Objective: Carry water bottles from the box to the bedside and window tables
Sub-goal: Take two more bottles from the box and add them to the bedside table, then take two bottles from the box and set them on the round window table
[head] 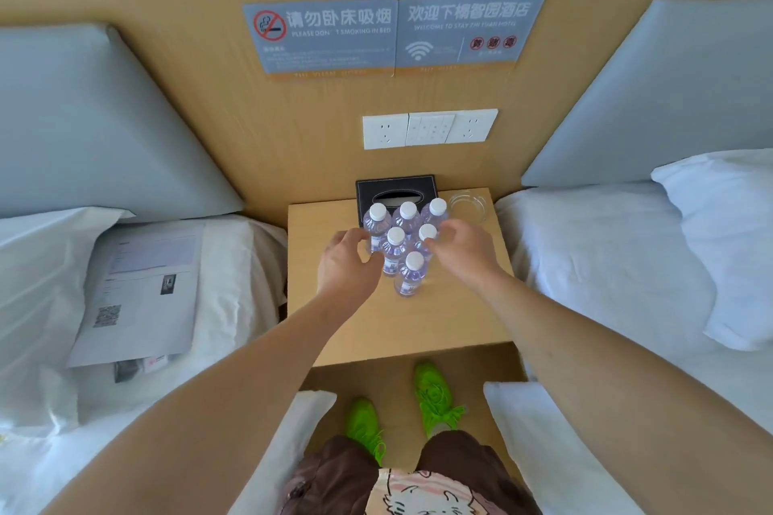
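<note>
Bottles (401, 243), six of them with white caps, stand upright in a tight triangle on the surface (401, 322), toward its far edge and a little right of centre: three in the back row, two in the middle, one at the front. The back row stands just in front of a black tissue box (395, 190) that sits against the far edge. A clear glass ashtray (468, 205) sits in the far right corner, just beside the rightmost back bottle.

Left hand (347, 263) is at the left side of the cluster, its fingers curled against the left back bottle and the middle-row bottle; whether that grip is clamped on a bottle or only pressing against them cannot be told. Right hand (460, 249) is at the right side, fingers bent toward the right middle-row bottle and touching it; its grip is likewise unclear.

The surface stands between two beds with white sheets. On the left bed (50, 347) lies a printed sheet (142, 293) with a QR code, near the surface's left edge. On the wooden wall panel beyond the far edge are a white outlet-and-switch plate (431, 129) and, higher up, two grey signs (393, 36). Below the near edge, green shoes (435, 397) stand on the floor.
</note>
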A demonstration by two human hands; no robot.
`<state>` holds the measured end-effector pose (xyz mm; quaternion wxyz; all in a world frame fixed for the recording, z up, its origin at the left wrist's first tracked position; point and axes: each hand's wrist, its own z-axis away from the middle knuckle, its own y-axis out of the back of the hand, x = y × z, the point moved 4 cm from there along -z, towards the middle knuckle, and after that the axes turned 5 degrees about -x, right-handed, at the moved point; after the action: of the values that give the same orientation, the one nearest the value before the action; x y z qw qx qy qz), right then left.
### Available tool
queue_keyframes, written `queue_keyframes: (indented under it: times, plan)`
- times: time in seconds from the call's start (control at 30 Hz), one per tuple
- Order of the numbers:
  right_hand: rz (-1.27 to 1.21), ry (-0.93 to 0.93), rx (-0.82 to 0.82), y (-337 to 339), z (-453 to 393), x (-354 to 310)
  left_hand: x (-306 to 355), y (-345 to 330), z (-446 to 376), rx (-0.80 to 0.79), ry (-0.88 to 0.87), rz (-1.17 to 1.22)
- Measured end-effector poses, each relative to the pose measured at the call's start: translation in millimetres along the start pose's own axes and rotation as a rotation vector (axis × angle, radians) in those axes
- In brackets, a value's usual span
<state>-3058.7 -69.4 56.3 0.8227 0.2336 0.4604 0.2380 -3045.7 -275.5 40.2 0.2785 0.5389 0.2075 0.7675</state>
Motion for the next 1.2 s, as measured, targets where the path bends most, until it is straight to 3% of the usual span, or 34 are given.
queue_keyframes:
  times: [0.2, 0.6, 0.87, 1.2]
  plan:
    - [0.204, 0.063, 0.154, 42.5, 60.5, -3.2, 84.8, 0.0, -5.4, -0.096, -0.243, -0.028]
    - [0.297, -0.258, 0.562, 176.3, 216.3, 95.1, 276.4, -116.2, 124.8, -0.369, -0.9, -0.131]
    - [0.188, -0.564, 0.877, 226.2, 443.8, 236.4, 350.6, -235.4, 353.6, -0.598, -1.336, -0.149]
    - [0.012, -0.986, 1.162, 172.4, 779.2, 396.1, 314.5, -360.7, 715.5, -0.992, -1.694, -0.157]
